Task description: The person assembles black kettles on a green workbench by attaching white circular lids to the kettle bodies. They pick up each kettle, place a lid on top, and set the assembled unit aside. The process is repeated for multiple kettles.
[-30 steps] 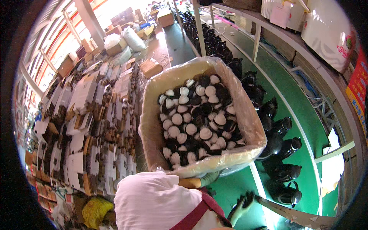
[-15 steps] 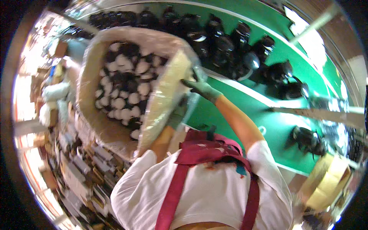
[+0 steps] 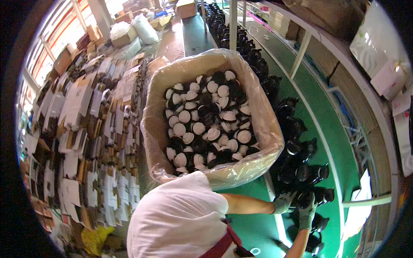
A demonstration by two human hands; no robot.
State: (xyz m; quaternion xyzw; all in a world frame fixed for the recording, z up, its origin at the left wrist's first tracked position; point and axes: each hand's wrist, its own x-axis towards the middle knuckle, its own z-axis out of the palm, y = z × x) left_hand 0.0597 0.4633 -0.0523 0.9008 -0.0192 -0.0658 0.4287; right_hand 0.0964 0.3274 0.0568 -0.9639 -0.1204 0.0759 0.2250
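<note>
Off the carton [image 3: 234, 173] now — left hand [image 3: 283, 203] and right hand [image 3: 306, 213] at 1 black pot [image 3: 305, 197] — grips unclear.

Long green table [image 3: 258, 230] stretching into the distance, white strips [image 3: 317, 118] along its length. Left of the table: deep stacks of flattened cardboard [image 3: 75, 116], brown and white, edges ragged. Further back on the table's left: stuffed white sacks [image 3: 144, 30], thick pale pillar [image 3: 100, 18], and a side wall of glaring windows [image 3: 60, 28] with slanting orange bars. Left of the table's far end: brownish floor [image 3: 170, 43], shiny in patches. Right of the table and above its level: long shelf [image 3: 327, 36] on pale posts [image 3: 300, 56]. Beneath the shelf, at the table's right edge: metal lattice [image 3: 356, 139]. Light strongest left of the table, dimmer shelf side.
</note>
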